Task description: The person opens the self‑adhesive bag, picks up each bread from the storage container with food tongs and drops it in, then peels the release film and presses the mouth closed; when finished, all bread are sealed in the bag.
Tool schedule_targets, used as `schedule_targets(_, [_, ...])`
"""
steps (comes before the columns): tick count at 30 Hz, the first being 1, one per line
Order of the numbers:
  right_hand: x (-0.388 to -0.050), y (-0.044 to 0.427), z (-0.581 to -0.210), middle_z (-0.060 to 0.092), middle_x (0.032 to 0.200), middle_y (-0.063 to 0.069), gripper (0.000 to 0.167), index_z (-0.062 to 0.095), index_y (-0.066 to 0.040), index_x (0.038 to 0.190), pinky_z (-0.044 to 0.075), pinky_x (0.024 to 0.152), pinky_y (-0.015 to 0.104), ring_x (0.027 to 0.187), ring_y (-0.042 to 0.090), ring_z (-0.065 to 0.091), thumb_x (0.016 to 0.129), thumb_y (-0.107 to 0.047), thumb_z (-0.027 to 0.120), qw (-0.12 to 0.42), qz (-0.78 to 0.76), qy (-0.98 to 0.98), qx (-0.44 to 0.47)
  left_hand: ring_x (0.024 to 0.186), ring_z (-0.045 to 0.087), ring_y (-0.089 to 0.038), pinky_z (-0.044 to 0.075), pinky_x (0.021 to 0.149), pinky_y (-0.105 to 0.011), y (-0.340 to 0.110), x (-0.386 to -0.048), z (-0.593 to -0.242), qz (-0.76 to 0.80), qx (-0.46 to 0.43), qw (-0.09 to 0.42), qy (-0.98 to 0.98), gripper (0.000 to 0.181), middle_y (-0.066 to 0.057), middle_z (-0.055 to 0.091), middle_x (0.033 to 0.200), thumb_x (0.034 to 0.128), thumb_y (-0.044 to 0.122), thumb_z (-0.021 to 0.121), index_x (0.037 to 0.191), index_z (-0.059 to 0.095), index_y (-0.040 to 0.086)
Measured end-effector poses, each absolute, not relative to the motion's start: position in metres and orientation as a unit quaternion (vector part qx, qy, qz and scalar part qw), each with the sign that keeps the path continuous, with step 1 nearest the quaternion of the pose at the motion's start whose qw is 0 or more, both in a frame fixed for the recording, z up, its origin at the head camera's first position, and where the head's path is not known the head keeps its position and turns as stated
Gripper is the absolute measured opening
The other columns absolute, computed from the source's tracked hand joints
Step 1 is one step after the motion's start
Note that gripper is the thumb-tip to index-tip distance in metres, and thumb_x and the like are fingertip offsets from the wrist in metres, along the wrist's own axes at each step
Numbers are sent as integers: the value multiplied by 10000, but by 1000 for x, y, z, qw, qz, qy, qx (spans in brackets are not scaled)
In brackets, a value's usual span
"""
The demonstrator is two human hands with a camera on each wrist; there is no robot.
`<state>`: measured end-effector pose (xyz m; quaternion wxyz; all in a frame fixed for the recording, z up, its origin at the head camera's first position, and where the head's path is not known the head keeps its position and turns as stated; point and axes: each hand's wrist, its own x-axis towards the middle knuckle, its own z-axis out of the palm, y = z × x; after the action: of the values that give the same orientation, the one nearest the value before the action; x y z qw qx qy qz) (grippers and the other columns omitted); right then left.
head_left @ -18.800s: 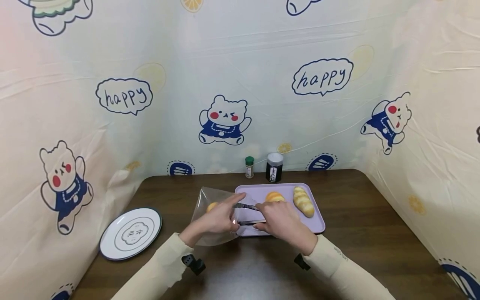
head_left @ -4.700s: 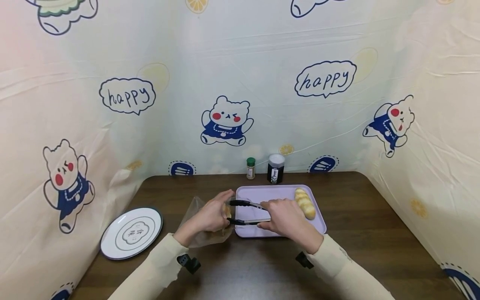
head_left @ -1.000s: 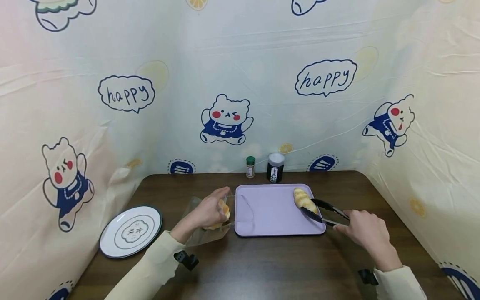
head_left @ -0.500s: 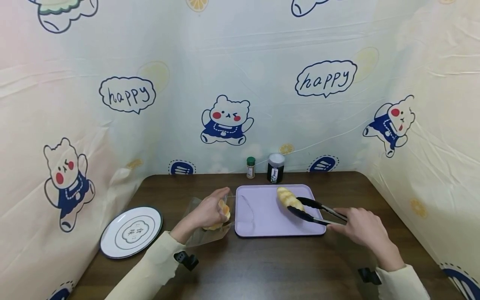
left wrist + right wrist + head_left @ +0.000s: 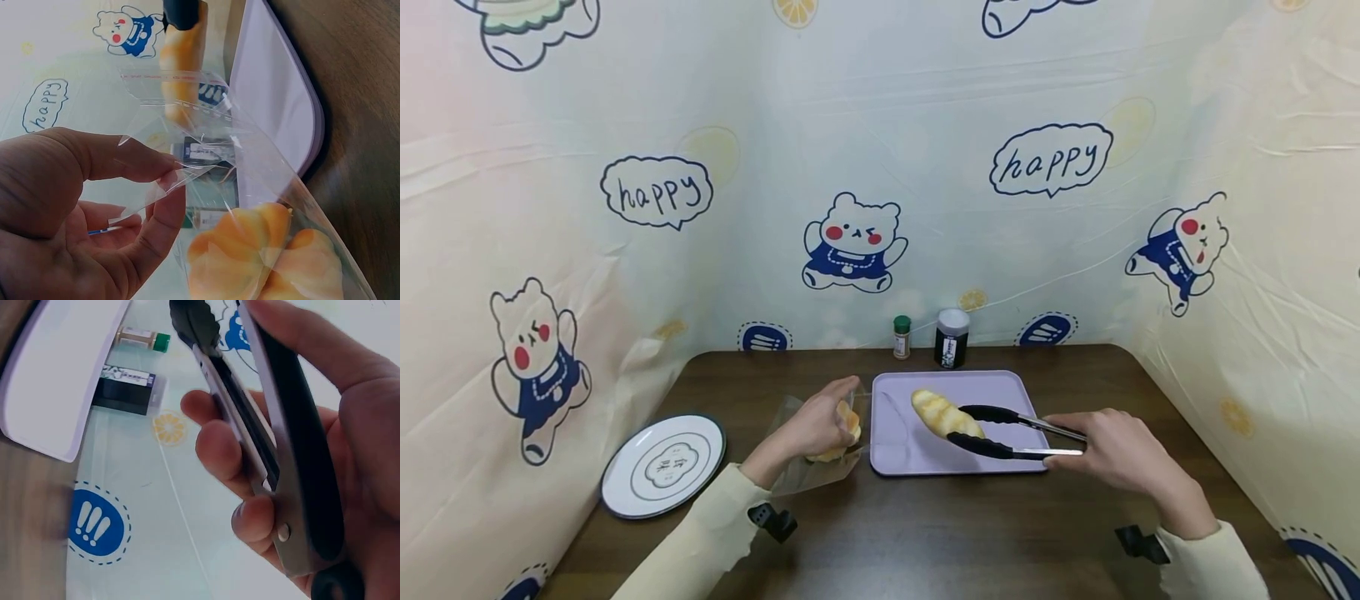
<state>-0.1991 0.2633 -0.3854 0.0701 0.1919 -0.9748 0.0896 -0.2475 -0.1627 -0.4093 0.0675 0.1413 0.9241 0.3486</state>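
My left hand (image 5: 816, 425) pinches the rim of a clear plastic bag (image 5: 808, 477) between thumb and finger, and the bag's mouth gapes towards the tray. Inside the bag lie two golden bread rolls (image 5: 240, 253), clearest in the left wrist view. My right hand (image 5: 1120, 450) grips a pair of metal tongs (image 5: 981, 446) with black tips. Between those tips is a long, pale yellow, ridged bread (image 5: 936, 411), held over the lilac tray (image 5: 1000, 387). In the right wrist view, curled fingers wrap the tongs' handles (image 5: 300, 450); the bread is outside that view.
A white plate (image 5: 625, 487) with a dark rim lies at the table's left. Behind the tray stand a small green-capped bottle (image 5: 901, 340) and a black jar (image 5: 951, 342) with a pale lid. A patterned cloth (image 5: 925, 167) surrounds the brown table (image 5: 880, 542).
The second roll went from the tray into the bag. My right hand took the long bread with the tongs at the tray's right and moved it left. My left hand barely moved in the last second.
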Motion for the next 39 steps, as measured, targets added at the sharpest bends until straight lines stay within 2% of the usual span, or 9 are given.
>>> schedule_targets(5, [-197,262,-380,773,1053,33,657,741,-226,1198,533,652,401,882,199,713,726,-683,745,68,99,-968,220,632,578,-98,508,577,-256,-162,-248,-411,347,144,66,924,928,-110,301,1632,744,-60,773,1553,338,73])
schedule_targets(8, [-198,262,-378,770,1072,11,665,739,-219,1202,532,673,382,868,141,695,732,-690,735,59,103,-965,235,631,578,-96,507,579,-255,-162,-248,-410,345,145,65,925,928,-110,300,1633,745,-53,774,1554,338,75])
schedule_targets(12, [-201,258,-376,755,1011,-62,647,735,-235,1208,440,640,280,769,47,568,746,-689,724,35,111,-961,252,627,579,-92,506,586,-253,-162,-248,-410,341,145,63,926,928,-107,306,1630,744,-43,775,1554,340,81])
schedule_targets(15, [-204,254,-374,726,938,-114,633,734,-252,1206,380,639,244,724,36,480,756,-696,710,17,110,-958,266,623,577,-85,502,592,-251,-163,-248,-411,338,151,61,927,927,-111,311,1628,742,-37,774,1552,340,75])
schedule_targets(16, [-205,252,-373,704,892,-125,632,732,-254,1208,372,637,239,715,32,472,758,-697,706,11,110,-956,270,623,576,-84,502,592,-250,-163,-248,-411,339,153,61,926,927,-113,312,1627,740,-37,773,1552,339,72])
schedule_targets(22, [-211,244,-367,650,863,-134,615,724,-254,1222,358,636,224,716,29,473,776,-677,709,-21,124,-947,295,645,580,-71,503,599,-242,-164,-247,-410,336,165,57,926,927,-115,316,1624,734,-45,763,1551,339,67])
schedule_targets(31, [-226,234,-364,744,1070,-60,606,729,-227,1223,443,701,263,779,58,532,773,-633,743,-20,123,-948,294,664,579,-79,502,573,-242,-164,-247,-409,327,180,76,925,910,-116,308,1627,752,-74,738,1554,337,79])
schedule_targets(33, [-230,231,-364,743,1044,-66,593,731,-231,1219,440,694,273,775,70,533,768,-617,757,-16,122,-949,290,652,574,-77,495,562,-241,-165,-247,-408,325,187,79,924,901,-124,302,1629,758,-80,722,1555,331,73])
schedule_targets(39, [-237,220,-366,756,1050,-52,571,733,-254,1214,531,749,343,827,60,602,761,-599,775,-11,98,-951,292,652,570,-51,486,566,-221,-167,-247,-408,316,223,70,920,871,-175,298,1621,758,-96,667,1549,322,28])
